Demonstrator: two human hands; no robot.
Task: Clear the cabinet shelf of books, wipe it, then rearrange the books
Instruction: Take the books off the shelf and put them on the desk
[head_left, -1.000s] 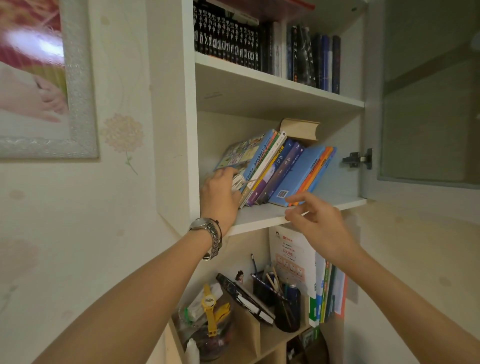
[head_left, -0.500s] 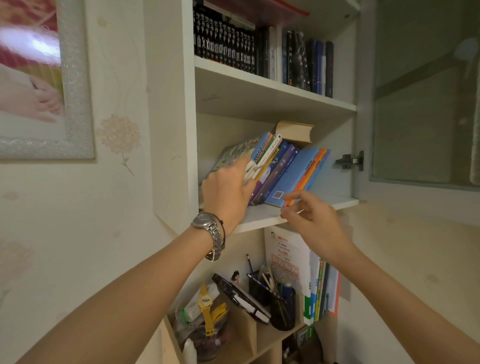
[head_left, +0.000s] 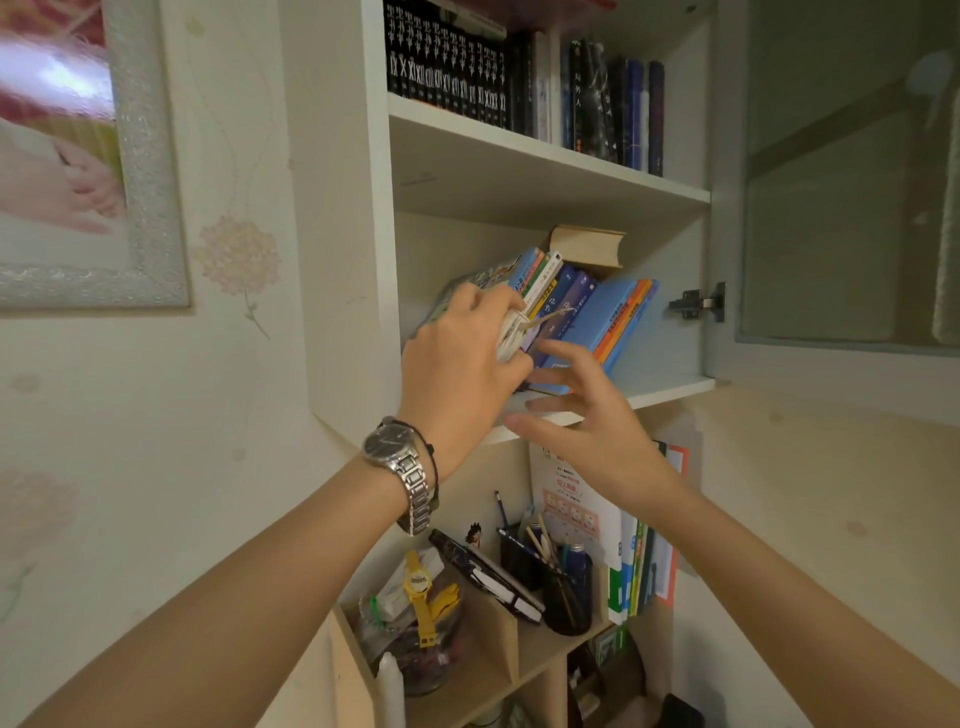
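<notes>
The leaning books are the landmark. To their right, bare shelf board runs to the cabinet side wall, a gap a hand could enter from the front. A door hinge juts from that wall to the right of the books, and the open glass door stands beyond it. Above the books a thick tan book lies across their tops, closing most of the room under the upper shelf. To their left the left hand grips the outermost volumes and fills the space up to the cabinet's left wall. In front of the books the right hand, fingers spread, covers the shelf's front edge.
</notes>
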